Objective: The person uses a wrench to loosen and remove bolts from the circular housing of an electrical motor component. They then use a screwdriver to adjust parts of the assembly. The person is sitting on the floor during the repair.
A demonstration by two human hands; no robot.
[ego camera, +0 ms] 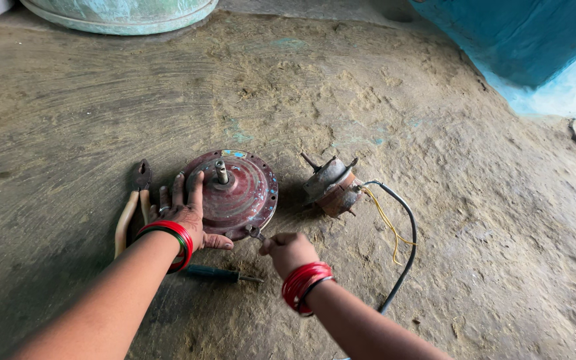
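Rusty motor cover, mid-floor: probably heavy, stiff.
Left hand flat on rim; right hand pinches tool at edge.

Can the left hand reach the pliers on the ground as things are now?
Probably yes. The left hand rests on the round reddish motor cover, and the pliers lie just beside its fingers on the bare ground, with nothing between them.

The small tool in the right hand is mostly hidden by its fingers.
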